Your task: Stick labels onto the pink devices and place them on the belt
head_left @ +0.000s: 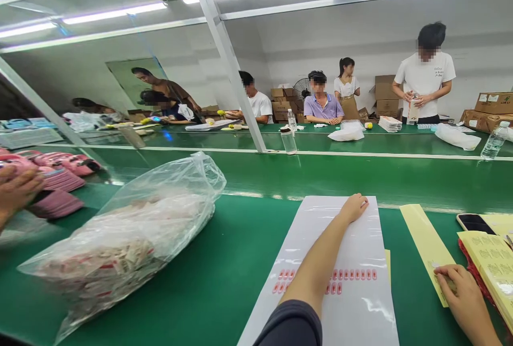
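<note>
A long white sheet [352, 314] with a glossy surface lies on the green work surface, with two rows of small red-and-pink labels [356, 275] across it. My left forearm crosses it and hides part of the rows. At the sheet's far edge rests my left hand [353, 207], its fingers curled in; whatever they hold, if anything, is hidden. To the right, my right hand [463, 290] has thumb and forefinger at the edge of a yellow paper strip [422, 234], by a small pale sticker [435, 265]. Part of another yellow paper [387, 266] shows under the white sheet.
A large clear plastic bag [132, 244] of small pieces lies left. Beyond it are pink stacked items [60, 175] and another person's hand [18, 191]. Printed yellow sheets [487, 255] and a phone [475, 223] lie right. Several people work across the green conveyor [340, 172].
</note>
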A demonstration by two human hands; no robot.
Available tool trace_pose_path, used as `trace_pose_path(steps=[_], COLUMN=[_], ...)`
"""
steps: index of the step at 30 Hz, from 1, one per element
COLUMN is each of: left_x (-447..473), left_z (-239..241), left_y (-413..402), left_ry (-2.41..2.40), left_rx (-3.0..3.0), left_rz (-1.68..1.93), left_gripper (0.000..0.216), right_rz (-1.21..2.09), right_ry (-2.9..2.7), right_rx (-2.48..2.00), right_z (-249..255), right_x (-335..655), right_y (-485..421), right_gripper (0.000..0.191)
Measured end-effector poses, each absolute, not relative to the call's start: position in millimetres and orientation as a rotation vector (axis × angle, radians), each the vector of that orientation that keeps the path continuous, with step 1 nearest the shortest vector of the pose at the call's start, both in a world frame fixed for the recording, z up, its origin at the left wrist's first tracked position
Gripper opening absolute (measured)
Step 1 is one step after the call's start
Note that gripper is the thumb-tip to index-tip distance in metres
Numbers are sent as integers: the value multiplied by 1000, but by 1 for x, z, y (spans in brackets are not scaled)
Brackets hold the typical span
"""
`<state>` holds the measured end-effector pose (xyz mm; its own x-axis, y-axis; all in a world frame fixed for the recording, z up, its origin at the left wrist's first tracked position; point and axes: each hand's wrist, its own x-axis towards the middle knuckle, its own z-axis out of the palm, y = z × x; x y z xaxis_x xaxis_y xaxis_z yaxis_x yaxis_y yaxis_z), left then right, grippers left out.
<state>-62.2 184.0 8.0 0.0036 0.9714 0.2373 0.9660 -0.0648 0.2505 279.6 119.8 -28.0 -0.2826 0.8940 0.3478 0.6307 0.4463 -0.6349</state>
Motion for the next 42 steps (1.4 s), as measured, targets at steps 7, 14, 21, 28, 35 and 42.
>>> trace_pose_path(steps=[7, 14, 21, 28, 35, 42], left_x=[-64, -63, -62, -71, -89, -98], left_z=[11, 13, 16, 29, 52, 65], left_y=[186, 185, 177, 154, 144, 152], left_ry=[2070, 2086, 2230, 2277, 2129, 2103], left_rx=[2204, 2207, 2216, 2139, 2047, 1965], left_rz=[550, 550, 518, 358, 214, 139], left_gripper=[24, 23, 23, 22, 23, 28], right_rz=[473, 491, 496, 470, 479, 490], right_ry=[-2018, -2003, -1992, -1983, -1985, -1970], right_rx=[-1267, -1278, -1259, -1289, -1284, -1295], right_z=[-22, -16, -12, -13, -3, -1], right_x=[277, 275, 274, 271, 270, 270], right_y=[117, 114, 113, 113, 110, 110], right_gripper=[33, 33, 31, 32, 30, 30])
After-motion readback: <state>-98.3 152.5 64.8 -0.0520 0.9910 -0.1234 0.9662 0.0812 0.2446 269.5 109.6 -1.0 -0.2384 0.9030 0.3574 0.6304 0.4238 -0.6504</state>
